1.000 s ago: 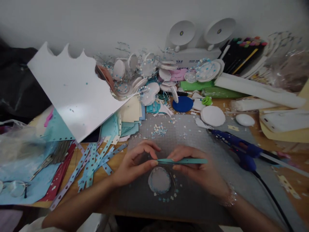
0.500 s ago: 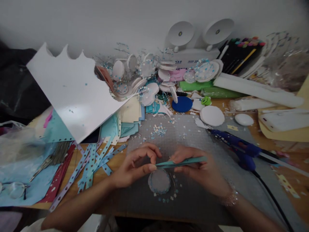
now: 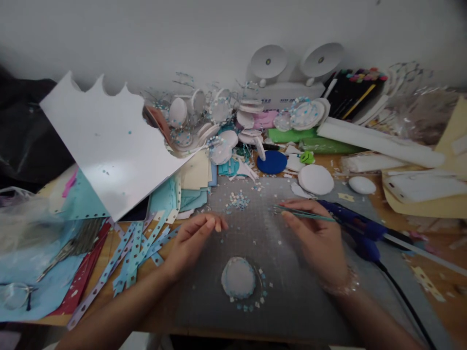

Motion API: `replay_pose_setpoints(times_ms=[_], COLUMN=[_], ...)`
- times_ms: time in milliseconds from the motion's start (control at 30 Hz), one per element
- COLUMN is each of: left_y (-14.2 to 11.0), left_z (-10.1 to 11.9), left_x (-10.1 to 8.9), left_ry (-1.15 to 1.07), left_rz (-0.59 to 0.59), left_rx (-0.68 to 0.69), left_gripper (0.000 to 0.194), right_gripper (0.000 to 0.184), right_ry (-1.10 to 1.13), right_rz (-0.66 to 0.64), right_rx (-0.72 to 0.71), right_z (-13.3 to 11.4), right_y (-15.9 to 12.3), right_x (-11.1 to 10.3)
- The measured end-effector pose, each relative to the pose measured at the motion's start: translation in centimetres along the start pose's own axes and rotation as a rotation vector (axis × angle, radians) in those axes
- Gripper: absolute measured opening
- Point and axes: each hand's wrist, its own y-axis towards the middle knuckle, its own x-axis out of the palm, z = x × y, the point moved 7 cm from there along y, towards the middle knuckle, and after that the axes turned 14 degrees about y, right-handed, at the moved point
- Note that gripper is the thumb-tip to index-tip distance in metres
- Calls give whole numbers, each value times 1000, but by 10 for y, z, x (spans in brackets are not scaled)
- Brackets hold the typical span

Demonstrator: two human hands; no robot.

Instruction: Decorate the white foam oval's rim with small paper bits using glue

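Observation:
My right hand (image 3: 316, 234) pinches teal tweezers (image 3: 302, 214), their tips pointing left over the grey cutting mat (image 3: 255, 233) toward small scattered confetti bits. My left hand (image 3: 193, 238) hovers over the mat's left part, fingers loosely curled together, with nothing visible in them. Near the front of the mat, between both hands, lies a white foam disc (image 3: 238, 277) edged with blue and white confetti, more bits strewn around it.
A blue glue gun (image 3: 355, 226) with a black cord lies right of my right hand. A small confetti pile (image 3: 238, 200), white foam discs (image 3: 315, 179), a blue disc (image 3: 272, 162), punched blue paper strips (image 3: 136, 245), a large white sheet (image 3: 109, 141) and glasses (image 3: 14, 295) surround the mat.
My hands have separated. The right hand carried the tweezers up and to the right, away from the disc; the left hand let go of the tweezer tip and drew back left.

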Motion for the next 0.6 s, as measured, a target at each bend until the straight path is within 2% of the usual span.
replay_pose_setpoints(times_ms=[133, 267, 400, 500, 600], left_y=[2, 1, -3, -5, -7], left_z=[-3, -8, -11, -16, -17], left_x=[-3, -16, -26, -26, -27], left_ry=[40, 157, 200, 151, 144], left_rz=[64, 216, 329, 334, 384], left_rx=[-3, -28, -85, -132, -122], left_gripper=[28, 38, 11, 25, 21], right_gripper=[13, 15, 12, 11, 11], right_ry=[-66, -199, -307, -348, -369], right_rz=[4, -19, -86, -133, -159], right_rx=[-25, -90, -177, -203, -227], right_z=[0, 4, 6, 8, 10], right_y=[2, 4, 5, 6, 6], right_x=[7, 12, 21, 27, 31])
